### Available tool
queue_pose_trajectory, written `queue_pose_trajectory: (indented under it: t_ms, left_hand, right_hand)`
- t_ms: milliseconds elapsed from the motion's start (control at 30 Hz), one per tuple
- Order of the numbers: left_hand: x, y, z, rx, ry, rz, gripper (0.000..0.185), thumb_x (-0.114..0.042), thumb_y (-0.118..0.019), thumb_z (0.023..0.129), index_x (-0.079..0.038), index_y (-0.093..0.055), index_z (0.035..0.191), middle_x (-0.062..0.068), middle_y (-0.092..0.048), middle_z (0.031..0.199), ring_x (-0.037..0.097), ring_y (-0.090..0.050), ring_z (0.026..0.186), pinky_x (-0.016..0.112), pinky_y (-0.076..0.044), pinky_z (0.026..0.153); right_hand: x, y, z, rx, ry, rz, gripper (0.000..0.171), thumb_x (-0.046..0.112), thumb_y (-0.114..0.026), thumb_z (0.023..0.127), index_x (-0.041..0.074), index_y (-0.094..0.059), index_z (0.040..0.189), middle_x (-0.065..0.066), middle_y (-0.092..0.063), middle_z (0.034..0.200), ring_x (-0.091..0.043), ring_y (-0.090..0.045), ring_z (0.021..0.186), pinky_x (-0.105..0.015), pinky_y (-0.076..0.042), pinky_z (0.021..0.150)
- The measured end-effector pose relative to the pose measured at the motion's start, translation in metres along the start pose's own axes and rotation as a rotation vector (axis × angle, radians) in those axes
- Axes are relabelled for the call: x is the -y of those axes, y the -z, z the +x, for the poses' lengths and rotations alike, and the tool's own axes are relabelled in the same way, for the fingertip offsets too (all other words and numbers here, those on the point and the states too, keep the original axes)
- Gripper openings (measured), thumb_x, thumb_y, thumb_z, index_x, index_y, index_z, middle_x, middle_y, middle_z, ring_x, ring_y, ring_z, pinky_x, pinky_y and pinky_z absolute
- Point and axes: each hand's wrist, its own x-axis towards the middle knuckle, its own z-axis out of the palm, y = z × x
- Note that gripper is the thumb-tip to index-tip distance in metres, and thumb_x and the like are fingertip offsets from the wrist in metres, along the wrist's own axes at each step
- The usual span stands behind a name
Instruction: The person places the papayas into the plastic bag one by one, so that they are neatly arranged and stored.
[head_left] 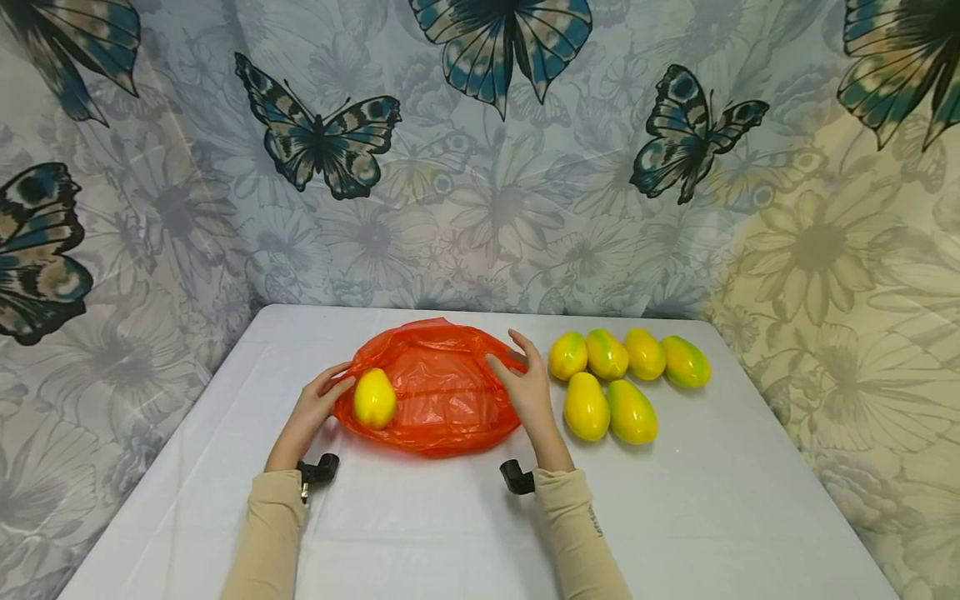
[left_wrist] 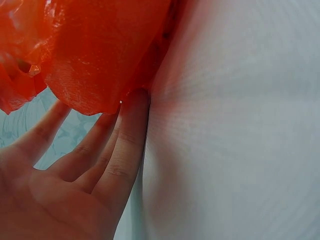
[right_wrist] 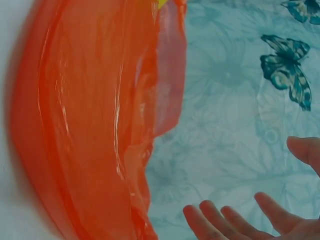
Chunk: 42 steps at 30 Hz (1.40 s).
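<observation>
straight left-hand fingers (left_wrist: 125,145) touching orange bag (head_left: 438,387), right-hand fingers (right_wrist: 220,222) spread loose beside it, grasping nothing

Both forearms in beige sleeves reach forward, each wrist carrying a small black camera. The left hand (head_left: 313,406) and the right hand (head_left: 525,385) face each other, palms inward, fingers straight and relaxed.
</observation>
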Motion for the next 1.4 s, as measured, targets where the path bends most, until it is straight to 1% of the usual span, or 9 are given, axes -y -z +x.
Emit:
queue_pose_trajectory:
  t_ms: [133,333,567,733,867,1067,1267,1333,1400]
  left_hand:
    - [0.001,0.000,-0.001,0.002,-0.002,-0.008,0.061,-0.045,-0.056,0.097,-0.019,-0.040,0.149,0.014,-0.047,0.149,0.001,-0.054,0.100,0.019,-0.048,0.078]
    - [-0.001,0.001,-0.001,0.006,0.005,-0.004,0.060,-0.044,-0.056,0.097,-0.019,-0.039,0.149,0.015,-0.046,0.149,0.005,-0.054,0.096,0.021,-0.048,0.074]
    - [-0.020,0.000,-0.011,0.018,0.019,-0.019,0.056,-0.033,-0.056,0.100,-0.012,-0.040,0.149,0.020,-0.046,0.149,0.005,-0.054,0.096,0.020,-0.048,0.074]
    - [-0.028,-0.002,-0.017,0.024,0.016,-0.018,0.055,-0.032,-0.055,0.100,-0.010,-0.040,0.149,0.020,-0.046,0.148,0.004,-0.054,0.095,0.020,-0.048,0.075]
    - [-0.029,-0.002,-0.018,0.024,0.017,-0.022,0.056,-0.032,-0.056,0.100,-0.011,-0.040,0.148,0.020,-0.046,0.148,0.003,-0.054,0.096,0.019,-0.048,0.076]
    - [-0.028,-0.003,-0.016,0.025,0.012,-0.021,0.056,-0.033,-0.056,0.099,-0.011,-0.040,0.148,0.019,-0.046,0.148,0.001,-0.054,0.097,0.018,-0.048,0.077]
    - [-0.026,-0.003,-0.016,0.025,0.017,-0.011,0.056,-0.034,-0.055,0.100,-0.012,-0.039,0.149,0.018,-0.046,0.149,-0.001,-0.054,0.100,0.016,-0.047,0.080]
    - [-0.027,-0.003,-0.016,0.023,0.017,-0.005,0.056,-0.034,-0.055,0.100,-0.012,-0.040,0.149,0.018,-0.045,0.149,0.002,-0.054,0.102,0.017,-0.047,0.079]
    - [-0.029,-0.003,-0.017,0.024,0.017,0.002,0.057,-0.035,-0.055,0.100,-0.012,-0.040,0.149,0.018,-0.045,0.150,0.007,-0.054,0.106,0.017,-0.047,0.079]
  right_hand:
    - [-0.001,0.006,0.001,-0.014,-0.007,0.012,0.059,0.024,-0.071,0.090,0.017,-0.047,0.143,-0.010,-0.042,0.151,-0.034,-0.046,0.134,-0.048,-0.042,0.108]
    - [0.000,0.015,0.002,-0.036,-0.042,0.022,0.059,0.022,-0.070,0.091,0.016,-0.047,0.144,-0.010,-0.041,0.152,-0.033,-0.045,0.135,-0.048,-0.039,0.111]
    - [-0.001,0.024,0.003,-0.052,-0.042,0.031,0.059,0.022,-0.071,0.090,0.015,-0.047,0.144,-0.011,-0.041,0.152,-0.033,-0.046,0.134,-0.047,-0.045,0.106]
    - [-0.001,0.031,0.004,-0.065,-0.054,0.017,0.061,0.025,-0.071,0.090,0.015,-0.046,0.144,-0.010,-0.041,0.152,-0.031,-0.045,0.135,-0.046,-0.044,0.107]
    - [-0.002,0.038,0.005,-0.089,-0.074,-0.009,0.061,0.028,-0.071,0.090,0.016,-0.046,0.144,-0.009,-0.042,0.151,-0.030,-0.046,0.135,-0.046,-0.042,0.109]
    - [-0.005,0.051,0.006,-0.112,-0.097,-0.021,0.059,0.028,-0.070,0.091,0.017,-0.046,0.144,-0.009,-0.042,0.151,-0.029,-0.046,0.135,-0.044,-0.044,0.108]
    - [-0.007,0.062,0.003,-0.115,-0.108,0.059,0.061,0.028,-0.071,0.090,0.017,-0.045,0.145,-0.008,-0.041,0.152,-0.028,-0.042,0.138,-0.043,-0.041,0.111]
    - [-0.006,0.065,0.003,-0.114,-0.102,0.064,0.061,0.028,-0.070,0.091,0.016,-0.045,0.145,-0.009,-0.040,0.152,-0.028,-0.041,0.139,-0.043,-0.041,0.111]
    - [-0.005,0.068,0.003,-0.121,-0.088,0.041,0.060,0.026,-0.069,0.091,0.014,-0.045,0.145,-0.010,-0.042,0.152,-0.030,-0.043,0.138,-0.041,-0.043,0.109]
